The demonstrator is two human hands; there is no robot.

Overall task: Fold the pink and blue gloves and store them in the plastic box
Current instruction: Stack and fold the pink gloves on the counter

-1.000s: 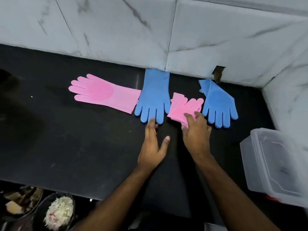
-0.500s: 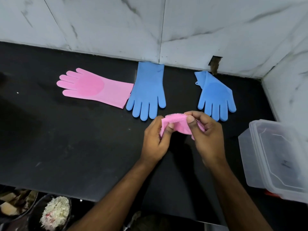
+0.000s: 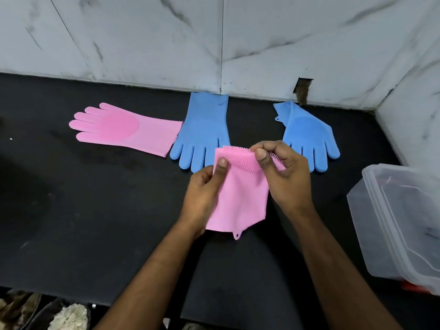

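Both hands hold a pink bristled glove (image 3: pixel 240 198) above the black counter (image 3: pixel 95 210). My left hand (image 3: pixel 204 186) pinches its left edge with the thumb on top. My right hand (image 3: pixel 283 175) pinches the folded bristly top; the cuff hangs toward me. A second pink glove (image 3: pixel 123 128) lies flat at the left. One blue glove (image 3: pixel 204 132) lies beside it, fingers toward me. Another blue glove (image 3: pixel 307 134) lies at the right, partly behind my right hand. The clear plastic box (image 3: pixel 400 225) stands at the right edge, tilted.
Marble-tiled walls (image 3: pixel 262 44) close off the back and right of the counter. A small hole in the wall (image 3: pixel 302 90) sits above the right blue glove. Bowls of food scraps (image 3: pixel 69 317) show below the counter's front edge at the lower left.
The pink glove lay folded on the counter under my right hand. Both hands have picked it up and drawn it toward me, and its cuff now hangs unfolded.
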